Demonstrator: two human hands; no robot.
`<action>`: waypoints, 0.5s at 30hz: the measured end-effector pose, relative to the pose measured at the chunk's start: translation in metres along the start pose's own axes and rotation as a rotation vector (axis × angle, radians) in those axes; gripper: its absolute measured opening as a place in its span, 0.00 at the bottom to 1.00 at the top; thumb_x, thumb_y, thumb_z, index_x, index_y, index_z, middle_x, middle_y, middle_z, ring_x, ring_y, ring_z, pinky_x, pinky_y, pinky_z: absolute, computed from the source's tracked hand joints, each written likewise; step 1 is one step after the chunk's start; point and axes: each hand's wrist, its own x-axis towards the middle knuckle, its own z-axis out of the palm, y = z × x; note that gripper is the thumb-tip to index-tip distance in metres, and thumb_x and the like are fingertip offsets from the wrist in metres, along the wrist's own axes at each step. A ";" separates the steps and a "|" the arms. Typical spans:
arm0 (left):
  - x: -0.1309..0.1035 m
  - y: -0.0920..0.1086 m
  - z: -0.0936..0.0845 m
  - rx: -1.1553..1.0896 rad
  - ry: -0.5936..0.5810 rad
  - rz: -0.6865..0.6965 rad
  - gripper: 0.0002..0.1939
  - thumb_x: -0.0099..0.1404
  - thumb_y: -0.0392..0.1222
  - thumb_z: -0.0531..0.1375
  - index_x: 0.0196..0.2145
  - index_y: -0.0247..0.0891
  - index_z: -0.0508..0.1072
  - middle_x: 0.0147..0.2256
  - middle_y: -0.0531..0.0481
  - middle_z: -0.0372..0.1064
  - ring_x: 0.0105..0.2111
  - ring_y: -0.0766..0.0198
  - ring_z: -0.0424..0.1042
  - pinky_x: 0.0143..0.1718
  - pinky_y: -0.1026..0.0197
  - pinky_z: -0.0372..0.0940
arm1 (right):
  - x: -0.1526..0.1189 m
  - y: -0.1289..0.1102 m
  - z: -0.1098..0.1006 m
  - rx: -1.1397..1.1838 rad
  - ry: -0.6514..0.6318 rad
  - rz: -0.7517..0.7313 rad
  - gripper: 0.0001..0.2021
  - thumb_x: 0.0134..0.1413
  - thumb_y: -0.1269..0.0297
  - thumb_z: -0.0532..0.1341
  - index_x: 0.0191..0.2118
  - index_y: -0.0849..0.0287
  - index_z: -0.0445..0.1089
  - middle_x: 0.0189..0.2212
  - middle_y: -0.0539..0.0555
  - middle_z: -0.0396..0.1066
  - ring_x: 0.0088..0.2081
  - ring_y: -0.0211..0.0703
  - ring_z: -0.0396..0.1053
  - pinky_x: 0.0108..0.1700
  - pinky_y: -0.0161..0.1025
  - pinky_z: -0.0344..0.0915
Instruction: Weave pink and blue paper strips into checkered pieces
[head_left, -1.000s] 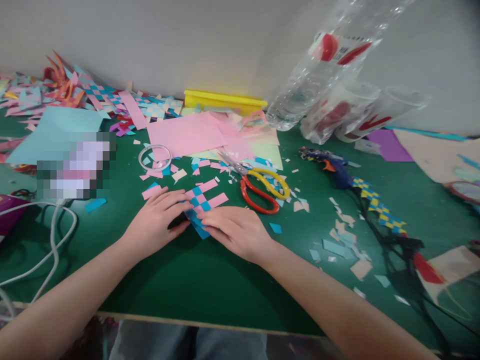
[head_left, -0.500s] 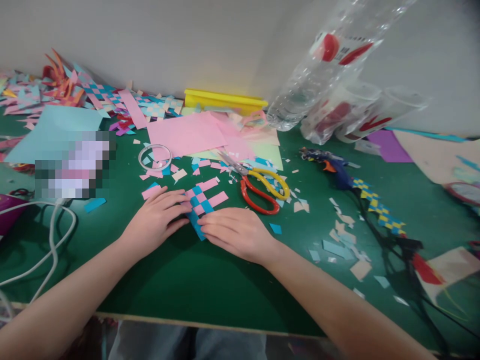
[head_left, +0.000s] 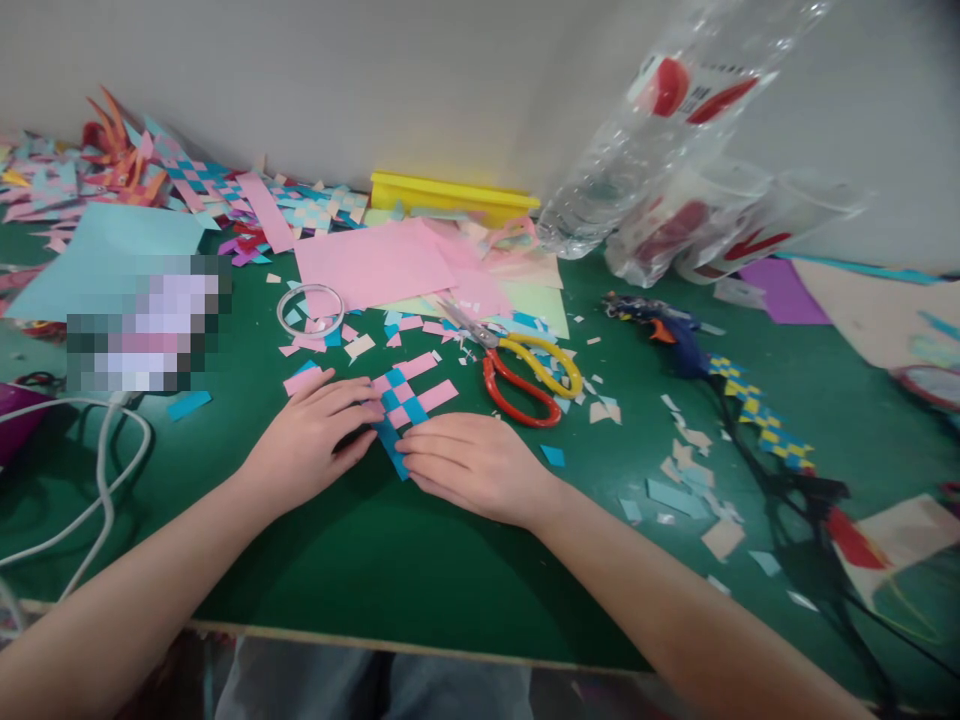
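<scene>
A small piece of woven paper strips [head_left: 403, 395], pink and blue in a checker pattern, lies on the green table between my hands. My left hand [head_left: 319, 430] has its fingertips on the left edge of the weave. On the lower right side, my right hand [head_left: 469, 465] pinches the weave's edge, with a blue strip sticking out below. Pink strip ends point to the upper right. My fingers cover part of both edges. Just beyond my right hand lie scissors [head_left: 491, 345] with one red and one yellow handle, blades apart.
A roll of clear tape [head_left: 310, 311] lies behind my left hand, near pink sheets [head_left: 367, 268]. Paper scraps [head_left: 686, 465] are scattered to the right. A plastic bottle [head_left: 637, 140] and cups stand at the back right. White cables [head_left: 109, 480] run along the left.
The view has shifted very slightly. My hands and the woven paper strips hold almost the same position.
</scene>
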 end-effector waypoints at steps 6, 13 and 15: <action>0.000 0.000 0.001 0.007 0.016 0.007 0.10 0.67 0.37 0.53 0.42 0.41 0.74 0.50 0.48 0.71 0.54 0.59 0.67 0.60 0.46 0.54 | 0.002 -0.002 0.000 -0.019 -0.056 -0.016 0.07 0.57 0.68 0.60 0.31 0.62 0.74 0.35 0.51 0.79 0.40 0.41 0.75 0.46 0.41 0.73; 0.000 -0.001 0.000 0.018 0.011 0.015 0.09 0.67 0.37 0.53 0.40 0.41 0.74 0.50 0.48 0.71 0.53 0.59 0.68 0.58 0.45 0.55 | 0.000 -0.005 -0.001 0.030 0.016 0.003 0.14 0.56 0.61 0.60 0.21 0.57 0.69 0.28 0.48 0.78 0.36 0.39 0.76 0.49 0.44 0.70; 0.000 -0.001 0.000 0.017 0.011 0.017 0.09 0.67 0.37 0.53 0.40 0.41 0.74 0.50 0.48 0.71 0.54 0.59 0.67 0.58 0.45 0.55 | 0.000 -0.005 0.000 0.037 0.033 0.030 0.13 0.56 0.62 0.60 0.22 0.57 0.69 0.29 0.48 0.78 0.36 0.38 0.75 0.49 0.44 0.69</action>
